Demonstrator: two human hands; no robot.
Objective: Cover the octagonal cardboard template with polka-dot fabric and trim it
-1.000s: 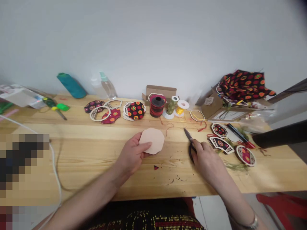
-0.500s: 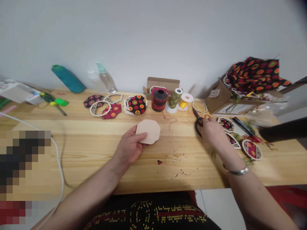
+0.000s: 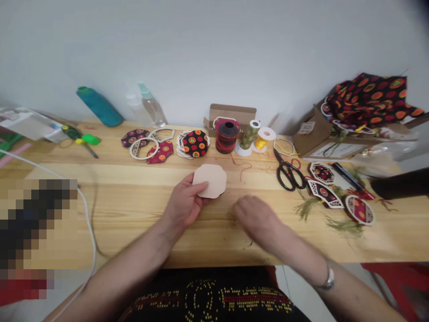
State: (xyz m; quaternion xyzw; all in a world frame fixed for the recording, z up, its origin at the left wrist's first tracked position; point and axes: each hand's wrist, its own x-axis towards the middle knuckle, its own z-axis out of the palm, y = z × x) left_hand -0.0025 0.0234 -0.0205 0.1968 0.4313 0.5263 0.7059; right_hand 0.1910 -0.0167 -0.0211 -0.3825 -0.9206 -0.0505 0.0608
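My left hand [image 3: 187, 201] is closed on a pale flat piece with a wavy edge [image 3: 211, 179], thumb on top and fingers beneath. A dark sliver shows at the piece's lower right edge; its underside is hidden. My right hand [image 3: 256, 219] hovers over the bench to the right of the piece, not touching it. Motion smears its curled fingers, so I cannot tell whether they hold anything. Black-handled scissors [image 3: 290, 174] lie on the table farther right, apart from both hands. Small dark scraps [image 3: 250, 244] lie on the wood below my right hand.
Along the back stand a red-black thread spool [image 3: 228, 138], a green spool [image 3: 250, 135] and a yellow one [image 3: 263, 139]. Patterned fabric pieces [image 3: 195, 144] are stacked left of them. A cardboard box with cloth [image 3: 335, 147] stands right. A white cable [image 3: 87, 228] runs at left.
My right hand has come away from the scissors and moved left toward the pale piece. The scissors now lie on the table. My left hand keeps its hold.
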